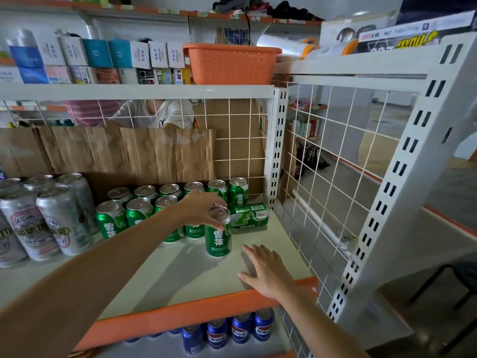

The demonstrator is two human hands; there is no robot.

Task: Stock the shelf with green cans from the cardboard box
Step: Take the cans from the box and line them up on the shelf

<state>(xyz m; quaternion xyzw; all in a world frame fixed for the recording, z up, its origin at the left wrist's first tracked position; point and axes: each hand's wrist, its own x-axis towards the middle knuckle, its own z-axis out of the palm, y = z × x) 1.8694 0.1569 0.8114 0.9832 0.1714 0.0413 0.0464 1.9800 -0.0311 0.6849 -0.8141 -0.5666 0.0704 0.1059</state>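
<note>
One green can (218, 235) stands upright on the shelf (180, 277), just in front of the rows of green cans (139, 211) along the back edge. Our left hand (204, 206) curls over its top, fingertips pinching the rim. Just behind it a toppled green can (249, 215) lies on its side near the back right corner. Our right hand (265, 272) rests flat, fingers straight, holding nothing, at the shelf's orange front edge towards the right. Silver cans (51, 218) stand at the left side, and blue cans (241, 332) show beneath the front edge.
</note>
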